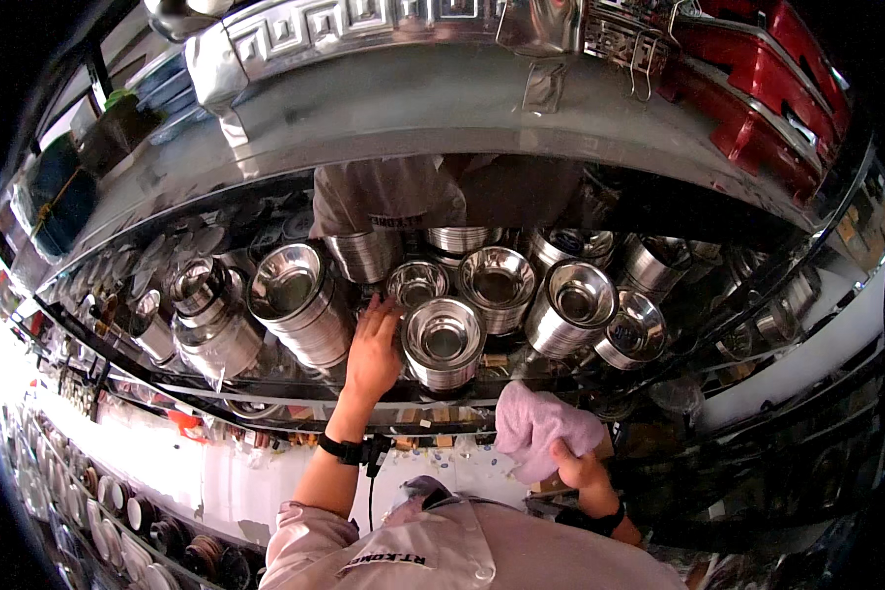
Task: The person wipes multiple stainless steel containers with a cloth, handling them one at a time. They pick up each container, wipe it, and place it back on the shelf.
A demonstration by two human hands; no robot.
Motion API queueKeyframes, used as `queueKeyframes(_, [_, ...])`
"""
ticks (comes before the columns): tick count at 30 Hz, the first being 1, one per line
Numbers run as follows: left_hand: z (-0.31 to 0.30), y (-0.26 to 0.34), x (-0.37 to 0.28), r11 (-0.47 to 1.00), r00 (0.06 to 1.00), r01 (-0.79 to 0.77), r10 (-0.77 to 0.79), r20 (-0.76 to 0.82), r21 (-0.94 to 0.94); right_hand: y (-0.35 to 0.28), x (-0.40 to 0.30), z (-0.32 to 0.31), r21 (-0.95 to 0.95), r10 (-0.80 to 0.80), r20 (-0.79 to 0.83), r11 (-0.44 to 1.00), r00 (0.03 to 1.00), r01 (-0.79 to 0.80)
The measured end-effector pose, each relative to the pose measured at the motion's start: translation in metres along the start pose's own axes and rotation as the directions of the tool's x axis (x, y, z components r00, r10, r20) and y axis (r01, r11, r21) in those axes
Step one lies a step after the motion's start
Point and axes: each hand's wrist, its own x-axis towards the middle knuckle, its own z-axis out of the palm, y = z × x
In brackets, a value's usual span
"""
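Several stacks of shiny metal bowls stand on a dark shelf before me. My left hand point(375, 352) reaches in among them, its fingers extended beside the front stack of bowls point(443, 341) and close to a small bowl point(417, 283). To its left leans a tall bowl stack point(287, 284); whether the fingertips touch anything is unclear. My right hand point(579, 466) is lower right, in front of the shelf edge, closed on a pink cloth point(542, 428). Further bowl stacks point(574, 302) stand on the right side of the shelf.
Above is a grey shelf point(413, 96) bearing patterned metalware and, at the right, red trays point(767, 96). Wrapped metal containers point(217, 332) stand at the left. The shelf's front rim point(295, 413) runs below the bowls. More racks of dishes point(110, 516) are at lower left.
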Motion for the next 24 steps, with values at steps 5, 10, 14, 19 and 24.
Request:
queueKeyframes(5, [0.009,-0.01,0.01,0.987,0.986,-0.094,0.074,0.151,0.127,-0.016,0.003,0.005,-0.02,0.029,0.04,0.999,0.999,-0.028])
queueKeyframes(10, [0.021,-0.021,0.017,0.984,0.987,-0.103,0.083,0.137,0.144,-0.019,0.002,0.004,-0.117,0.041,0.107,0.993,0.993,-0.029])
queueKeyframes(14, [0.023,-0.022,0.023,0.992,0.995,-0.101,0.1,0.023,0.069,-0.018,-0.006,0.006,-0.104,0.129,0.101,0.987,0.986,-0.119])
queueKeyframes(19, [0.012,-0.008,0.026,0.998,0.984,-0.019,0.008,-0.177,-0.063,0.006,-0.022,-0.001,-0.191,0.094,0.041,0.978,0.995,-0.084])
queueKeyframes(24, [-0.008,0.002,0.018,0.995,0.929,-0.005,-0.032,-0.369,-0.099,0.016,-0.015,0.004,-0.083,0.045,0.03,0.996,0.999,-0.042])
